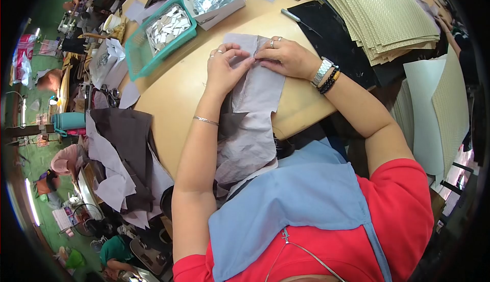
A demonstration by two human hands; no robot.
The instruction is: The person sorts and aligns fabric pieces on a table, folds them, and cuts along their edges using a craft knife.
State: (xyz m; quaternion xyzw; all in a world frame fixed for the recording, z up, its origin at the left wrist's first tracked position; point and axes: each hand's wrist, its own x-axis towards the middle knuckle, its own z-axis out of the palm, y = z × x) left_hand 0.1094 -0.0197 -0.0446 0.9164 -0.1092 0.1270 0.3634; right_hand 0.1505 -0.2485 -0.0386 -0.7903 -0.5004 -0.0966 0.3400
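Note:
A greyish-lilac piece of fabric (259, 90) lies on the light wooden table, with a seam running down its middle. Its crumpled lower part hangs over the edge toward my lap. My left hand (224, 70) pinches the fabric at the seam with thumb and forefinger. Close beside it, almost touching, my right hand (288, 57) grips the same seam from the other side, its fingertips bent down onto the cloth. Whatever small thing may be between the fingertips is hidden.
A teal basket (133, 60) of small pale pieces stands beside a white box (208, 19) of shiny parts. A cutter-like tool (291, 15) rests near black material (326, 31) and stacked yellowish textured sheets (380, 14). Dark and lilac fabric (122, 149) is piled left; people work beyond.

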